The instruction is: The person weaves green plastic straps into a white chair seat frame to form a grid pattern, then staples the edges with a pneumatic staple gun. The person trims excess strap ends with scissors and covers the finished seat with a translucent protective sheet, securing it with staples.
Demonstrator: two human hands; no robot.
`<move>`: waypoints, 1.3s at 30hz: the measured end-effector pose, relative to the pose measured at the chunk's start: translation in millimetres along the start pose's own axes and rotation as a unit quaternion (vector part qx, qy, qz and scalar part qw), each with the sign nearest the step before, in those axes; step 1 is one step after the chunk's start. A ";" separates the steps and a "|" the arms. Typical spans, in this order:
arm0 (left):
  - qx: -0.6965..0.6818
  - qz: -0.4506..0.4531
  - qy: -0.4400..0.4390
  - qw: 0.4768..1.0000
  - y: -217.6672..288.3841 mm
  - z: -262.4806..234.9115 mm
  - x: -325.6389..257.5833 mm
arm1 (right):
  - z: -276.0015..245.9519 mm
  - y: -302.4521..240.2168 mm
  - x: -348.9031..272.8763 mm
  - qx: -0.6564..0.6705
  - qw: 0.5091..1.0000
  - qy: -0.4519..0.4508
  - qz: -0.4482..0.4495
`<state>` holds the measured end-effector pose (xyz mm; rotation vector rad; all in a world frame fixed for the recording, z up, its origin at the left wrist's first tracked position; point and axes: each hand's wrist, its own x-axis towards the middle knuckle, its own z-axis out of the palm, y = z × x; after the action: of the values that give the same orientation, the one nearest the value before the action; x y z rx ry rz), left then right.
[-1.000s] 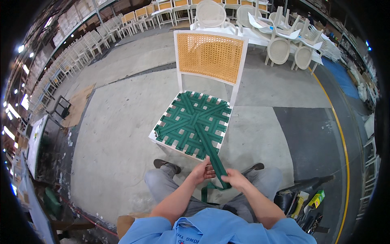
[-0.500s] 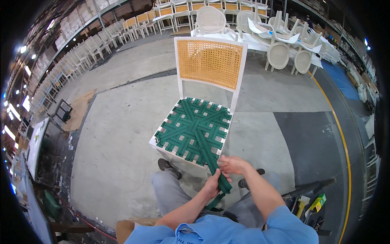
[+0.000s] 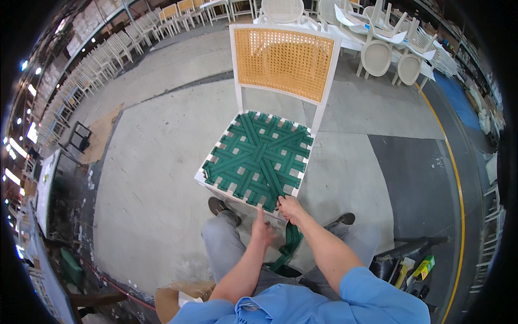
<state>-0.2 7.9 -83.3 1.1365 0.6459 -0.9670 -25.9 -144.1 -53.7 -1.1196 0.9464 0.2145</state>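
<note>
A white chair frame with a woven cane back stands before me. Green webbing criss-crosses its seat, with diagonal strips over the woven ones. At the seat's near right corner my right hand grips the green webbing strap, fingers closed on it. The strap's loose tail hangs below that hand toward my lap. My left hand is beside the seat's front edge, thumb up and apart from the strap. Its other fingers are smeared by motion.
Rows of chairs line the far left, and stacked chairs with round backs stand at the far right. Close by my right knee are a yellow-green box and tools. A low dark stool stands to the left.
My left hand has let go of the strap and moved left. My right hand has taken hold of the strap at the seat corner. The loose tail now hangs lower.
</note>
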 end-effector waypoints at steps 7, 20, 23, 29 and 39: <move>-0.176 0.119 0.184 0.960 26.7 64.5 52.3 | 7.8 46.1 -43.2 -0.143 0.979 0.113 -0.095; -0.184 0.104 0.201 0.956 29.2 73.9 47.8 | -11.4 96.7 -96.1 -0.138 0.979 0.114 -0.102; -0.190 0.066 0.193 0.960 29.9 79.3 38.0 | -17.3 112.4 -84.2 -0.171 0.970 0.121 -0.119; -0.210 0.070 0.179 0.959 37.8 75.8 36.1 | -16.4 124.3 -66.2 -0.233 0.955 0.124 -0.134; -0.194 0.085 0.132 0.968 31.1 66.8 41.5 | -12.2 132.0 -24.9 -0.348 0.914 0.152 -0.140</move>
<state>43.7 -64.3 -82.8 0.9562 0.8922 -0.5150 -124.7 -86.2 -124.9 -1.9779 0.9934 0.1456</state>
